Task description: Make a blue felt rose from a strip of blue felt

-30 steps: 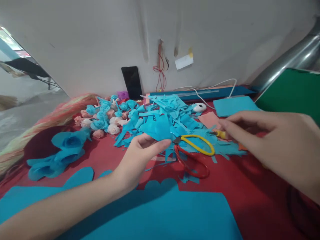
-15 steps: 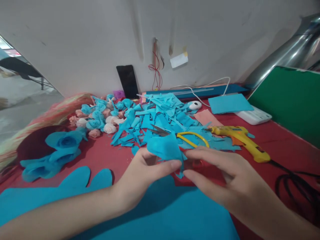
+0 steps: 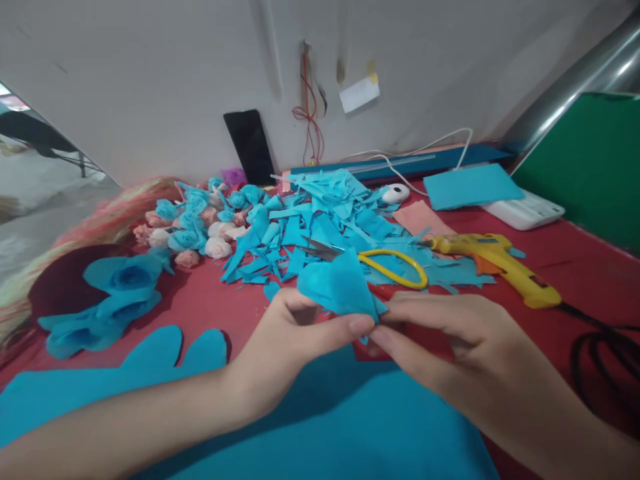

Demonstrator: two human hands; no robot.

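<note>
My left hand (image 3: 290, 340) and my right hand (image 3: 450, 347) meet at the middle of the view, both pinching the lower tip of a blue felt petal (image 3: 337, 285) that fans upward between them. Just behind the petal lie scissors with a yellow and a red handle (image 3: 395, 267), blades pointing left. A yellow glue gun (image 3: 495, 263) rests on the red tabletop (image 3: 575, 267) to the right of my right hand, nozzle pointing left.
A heap of blue felt scraps (image 3: 325, 220) fills the middle. Small blue, pink and white felt roses (image 3: 200, 227) lie at the left, larger blue flowers (image 3: 115, 293) nearer. A big blue felt sheet (image 3: 350, 427) lies under my arms. A phone (image 3: 249, 147), white box (image 3: 525, 210) and green board (image 3: 590, 173) stand behind.
My right hand left the glue gun and came in to join the left hand on the blue petal. The left hand lifted the petal out of the scrap heap toward me.
</note>
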